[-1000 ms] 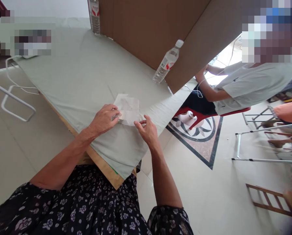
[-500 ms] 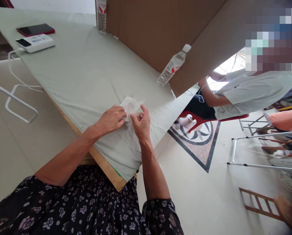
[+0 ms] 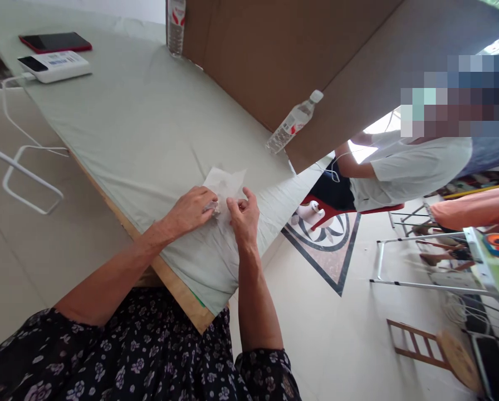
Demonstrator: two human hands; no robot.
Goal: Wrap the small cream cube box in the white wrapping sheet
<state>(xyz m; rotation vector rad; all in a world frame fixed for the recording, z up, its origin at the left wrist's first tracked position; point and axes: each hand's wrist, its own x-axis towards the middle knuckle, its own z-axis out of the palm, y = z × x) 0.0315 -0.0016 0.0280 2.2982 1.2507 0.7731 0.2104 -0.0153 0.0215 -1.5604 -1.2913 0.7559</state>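
Note:
A thin white sheet (image 3: 228, 181), like tissue paper, lies on the cloth-covered table near its corner. Over its left side, my left hand (image 3: 193, 210) is closed, fingertips pinching a small crumpled pale piece (image 3: 216, 208) whose kind I cannot make out. My right hand (image 3: 245, 218) is at the sheet's right side, with thumb and index finger apart and the other fingers curled. A little gap separates it from the pinched piece, and I see nothing in its grasp.
A large brown cardboard panel (image 3: 266, 61) stands behind the sheet. One water bottle (image 3: 293, 123) leans at its right, another bottle (image 3: 176, 28) stands at its left. A phone (image 3: 56, 42) and a white device (image 3: 55, 65) lie far left. A seated person (image 3: 416, 167) is at right.
My right hand's thumb and fingers have drawn slightly away from the small piece, which stays in my left hand. More of the white sheet shows. The view has shifted a little to the right.

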